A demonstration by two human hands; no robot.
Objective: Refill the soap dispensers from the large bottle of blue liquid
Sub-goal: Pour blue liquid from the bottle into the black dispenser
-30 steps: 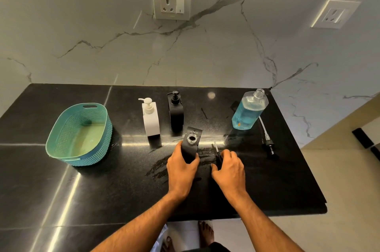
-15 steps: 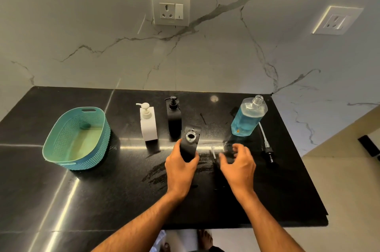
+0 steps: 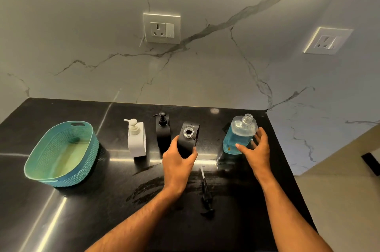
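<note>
Starting at the left of the black table (image 3: 61, 210), we see a teal basket (image 3: 61, 153), with no dispenser in it. Next stand a white dispenser (image 3: 136, 140) and a black dispenser (image 3: 163, 130), both upright with their pumps on.

Our left hand (image 3: 177, 164) is wrapped around a second black dispenser, the open dispenser (image 3: 188, 138), gripping its lower body; its neck is uncapped and faces up, ready to take liquid. Its loose pump (image 3: 205, 192) lies flat on the table just in front of it, between our two forearms, on a wet-looking patch.

To the right, the large bottle (image 3: 239, 135) of blue liquid stands uncapped near the table's far right corner, well over half full. Our right hand (image 3: 256, 149) is spread open at its right side, the fingers fanned, the thumb tip against the front face; it has not closed on the bottle.

We judge that the bottle will feel fairly heavy and that its liquid will shift as it tilts. The clear plastic walls look smooth and may be slick with soap, and probably give if squeezed hard, which could push liquid out of the open neck. We would take it around the broad middle, thumb in front and fingers behind, and tip slowly toward the narrow dispenser mouth.
</note>
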